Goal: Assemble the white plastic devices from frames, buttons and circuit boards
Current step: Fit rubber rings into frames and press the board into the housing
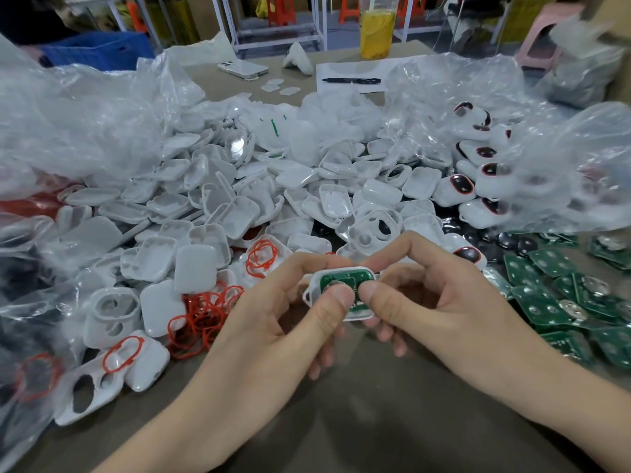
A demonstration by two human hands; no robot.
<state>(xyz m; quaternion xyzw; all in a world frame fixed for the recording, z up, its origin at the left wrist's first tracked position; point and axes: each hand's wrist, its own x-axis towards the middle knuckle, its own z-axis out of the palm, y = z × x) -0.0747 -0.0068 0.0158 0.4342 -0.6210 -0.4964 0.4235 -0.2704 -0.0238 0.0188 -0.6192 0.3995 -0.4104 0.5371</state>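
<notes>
- White plastic frame (362, 314) is sitting low in the middle of the view, lifted clear of the surface (341, 425), with a green circuit board (345, 277) lying inside its open top.
- The left hand (273, 312) is gripping the frame from 9 o'clock, with its fingers (336, 302) curling round it: the thumb is pressing down on the board and the index finger is arching over the far edge.
- The right hand (444, 295) is gripping it from 3 o'clock in the same way, its thumb lying just beside the left thumb on the board.
- Red rings (201, 315) are lying in a loose tangle at 9 o'clock from the hands.
- A heap of empty white frames (239, 206) is spreading from 10 to 12 o'clock.
- Loose green boards (563, 295) are lying scattered at 3 o'clock.
- White devices with red-rimmed dark buttons (459, 187) are spilling from a clear plastic bag (580, 172) at 2 o'clock.
- More clear bags (85, 114) are bulging at 10 o'clock.
- A white phone (243, 68), a black pen (351, 80) and a cup of yellow drink (377, 32) are sitting far off at 12 o'clock.
</notes>
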